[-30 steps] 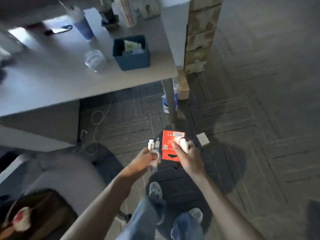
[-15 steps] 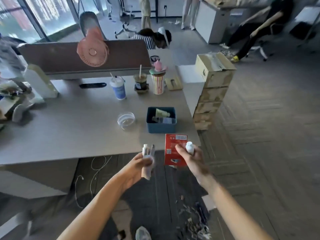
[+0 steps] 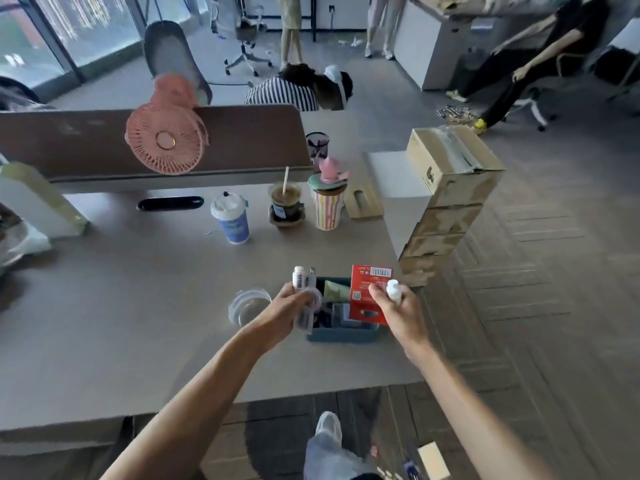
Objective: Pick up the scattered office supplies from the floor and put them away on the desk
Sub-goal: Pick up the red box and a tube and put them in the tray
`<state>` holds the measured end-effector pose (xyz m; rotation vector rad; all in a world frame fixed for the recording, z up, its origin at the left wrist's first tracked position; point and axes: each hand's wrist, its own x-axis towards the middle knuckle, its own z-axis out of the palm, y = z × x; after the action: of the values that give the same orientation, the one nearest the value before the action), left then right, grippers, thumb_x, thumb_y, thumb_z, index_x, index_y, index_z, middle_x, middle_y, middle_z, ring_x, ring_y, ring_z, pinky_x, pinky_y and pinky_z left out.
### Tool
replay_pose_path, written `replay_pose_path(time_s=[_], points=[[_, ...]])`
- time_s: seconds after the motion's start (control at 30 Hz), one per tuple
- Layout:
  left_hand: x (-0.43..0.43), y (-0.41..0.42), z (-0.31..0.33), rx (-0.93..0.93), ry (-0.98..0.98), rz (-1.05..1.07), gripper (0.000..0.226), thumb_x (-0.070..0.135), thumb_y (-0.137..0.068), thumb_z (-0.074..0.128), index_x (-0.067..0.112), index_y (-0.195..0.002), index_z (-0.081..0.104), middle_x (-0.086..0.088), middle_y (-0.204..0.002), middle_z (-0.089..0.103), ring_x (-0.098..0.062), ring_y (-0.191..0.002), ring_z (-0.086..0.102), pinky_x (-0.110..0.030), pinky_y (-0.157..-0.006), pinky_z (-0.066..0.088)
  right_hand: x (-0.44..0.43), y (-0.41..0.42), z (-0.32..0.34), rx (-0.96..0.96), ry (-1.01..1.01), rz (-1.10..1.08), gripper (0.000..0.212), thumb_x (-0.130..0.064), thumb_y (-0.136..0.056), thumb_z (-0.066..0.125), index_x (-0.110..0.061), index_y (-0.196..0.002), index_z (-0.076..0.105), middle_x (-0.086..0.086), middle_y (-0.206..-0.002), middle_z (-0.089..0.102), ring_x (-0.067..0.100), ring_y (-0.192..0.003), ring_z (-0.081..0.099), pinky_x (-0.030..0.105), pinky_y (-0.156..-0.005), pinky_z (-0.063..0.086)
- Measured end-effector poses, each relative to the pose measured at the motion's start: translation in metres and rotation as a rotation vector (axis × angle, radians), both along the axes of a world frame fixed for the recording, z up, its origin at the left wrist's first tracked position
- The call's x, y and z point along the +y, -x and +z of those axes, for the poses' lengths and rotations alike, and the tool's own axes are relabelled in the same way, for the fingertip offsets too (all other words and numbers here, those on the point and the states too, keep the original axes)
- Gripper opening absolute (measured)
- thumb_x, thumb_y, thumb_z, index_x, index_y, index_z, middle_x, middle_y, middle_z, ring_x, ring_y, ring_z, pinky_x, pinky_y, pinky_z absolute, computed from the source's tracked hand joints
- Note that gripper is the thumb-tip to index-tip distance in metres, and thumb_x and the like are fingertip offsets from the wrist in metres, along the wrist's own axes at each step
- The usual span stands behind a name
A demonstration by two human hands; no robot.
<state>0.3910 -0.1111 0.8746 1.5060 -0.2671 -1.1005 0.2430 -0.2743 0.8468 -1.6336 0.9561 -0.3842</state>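
My left hand (image 3: 290, 306) grips a bundle of small supplies: a white capped tube (image 3: 298, 276), a grey stick and a clear tape ring. My right hand (image 3: 398, 311) holds a red card pack (image 3: 367, 293) with a barcode, plus a small white bottle (image 3: 394, 291). Both hands hover over the blue organizer box (image 3: 341, 335), which stands on the grey desk (image 3: 138, 306) near its right edge. The box holds a green item and dark objects, partly hidden by my hands.
A clear round lid (image 3: 248, 306) lies left of the box. Cups (image 3: 231, 218) stand further back, under a pink fan (image 3: 165, 139) on the divider. Stacked cardboard boxes (image 3: 446, 202) rise at the right. A small pad (image 3: 433, 459) and bits lie on the floor by my feet.
The view rose from the floor to the desk. Both hands, still holding their items, moved forward from the desk's front edge to above the blue box.
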Motion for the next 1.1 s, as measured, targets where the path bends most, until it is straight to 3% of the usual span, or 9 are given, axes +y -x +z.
replay_pose_path(time_s=[0.1,0.17,0.23,0.33,0.43,0.53,0.67,0.97,1.1], points=[[-0.029,-0.019,-0.022,-0.076,-0.102,-0.035,0.011,0.012,-0.087,0.056,0.005,-0.095,0.051,-0.017,-0.092,0.053,-0.027,-0.085,0.054,-0.042,-0.078,0.049,-0.024,-0.016,-0.015,0.064,0.012,0.017,0.054,-0.07,-0.076,0.062,-0.02,-0.097,0.062,-0.008,-0.088,0.073,0.008,-0.079,0.071,0.031,-0.07,0.057],[-0.044,-0.018,-0.028,-0.14,-0.236,-0.054,0.023,0.017,-0.082,0.059,0.002,-0.096,0.051,-0.009,-0.081,0.052,-0.015,-0.07,0.055,-0.025,-0.058,0.048,-0.034,-0.026,-0.019,0.074,-0.008,0.009,0.047,-0.06,-0.081,0.065,-0.016,-0.097,0.062,-0.005,-0.087,0.072,0.008,-0.075,0.07,0.023,-0.064,0.053],[-0.055,-0.021,-0.039,-0.16,-0.371,-0.077,0.038,0.023,-0.067,0.061,-0.001,-0.096,0.051,-0.004,-0.076,0.051,-0.014,-0.064,0.05,-0.022,-0.052,0.042,-0.04,-0.034,-0.022,0.092,-0.065,0.014,0.042,-0.048,-0.084,0.069,-0.009,-0.1,0.062,0.0,-0.089,0.071,0.01,-0.076,0.069,0.021,-0.063,0.051],[-0.066,-0.029,-0.061,-0.168,-0.433,-0.15,0.022,0.019,-0.054,0.057,0.009,-0.071,0.048,-0.004,-0.066,0.046,-0.015,-0.057,0.042,-0.03,-0.056,0.037,-0.049,-0.041,-0.031,0.113,-0.071,0.027,0.05,-0.059,-0.076,0.069,-0.014,-0.096,0.064,-0.001,-0.087,0.073,0.015,-0.081,0.07,0.036,-0.074,0.055],[-0.07,-0.034,-0.054,-0.207,-0.419,-0.214,0.021,0.01,-0.071,0.059,0.016,-0.063,0.041,0.0,-0.063,0.04,-0.013,-0.057,0.037,-0.025,-0.054,0.031,-0.056,-0.044,-0.031,0.102,-0.084,-0.03,0.048,-0.059,-0.076,0.067,-0.016,-0.096,0.064,-0.003,-0.086,0.073,0.013,-0.08,0.069,0.032,-0.074,0.053],[-0.073,-0.041,-0.051,-0.233,-0.424,-0.226,0.029,0.026,-0.066,0.065,0.018,-0.085,0.044,-0.004,-0.085,0.05,-0.014,-0.072,0.047,-0.03,-0.066,0.042,-0.053,-0.042,-0.028,0.081,-0.082,-0.095,0.032,-0.045,-0.085,0.068,-0.015,-0.096,0.063,-0.002,-0.087,0.072,0.011,-0.08,0.068,0.025,-0.07,0.05],[-0.078,-0.037,-0.052,-0.344,-0.545,-0.259,0.043,0.018,-0.086,0.06,0.007,-0.124,0.041,-0.006,-0.103,0.051,-0.021,-0.089,0.052,-0.032,-0.077,0.045,-0.042,-0.042,-0.028,0.081,-0.091,-0.114,0.028,-0.034,-0.089,0.067,-0.008,-0.097,0.062,0.002,-0.087,0.07,0.007,-0.073,0.065,0.008,-0.055,0.044],[-0.066,-0.02,-0.061,-0.241,-0.573,-0.124,0.052,0.011,-0.09,0.05,0.003,-0.137,0.028,-0.009,-0.105,0.043,-0.022,-0.092,0.046,-0.029,-0.077,0.037,-0.023,-0.042,-0.021,0.052,-0.092,-0.156,0.024,-0.033,-0.089,0.067,-0.01,-0.096,0.062,-0.002,-0.083,0.07,0.007,-0.073,0.066,0.01,-0.057,0.045],[-0.064,-0.026,-0.061,-0.273,-0.63,-0.197,0.053,0.011,-0.091,0.048,0.002,-0.139,0.026,-0.019,-0.127,0.049,-0.033,-0.114,0.052,-0.029,-0.078,0.036,-0.02,-0.041,-0.016,0.067,-0.049,-0.164,0.021,-0.033,-0.09,0.066,-0.012,-0.09,0.062,-0.004,-0.08,0.069,0.001,-0.069,0.063,0.005,-0.051,0.041]])
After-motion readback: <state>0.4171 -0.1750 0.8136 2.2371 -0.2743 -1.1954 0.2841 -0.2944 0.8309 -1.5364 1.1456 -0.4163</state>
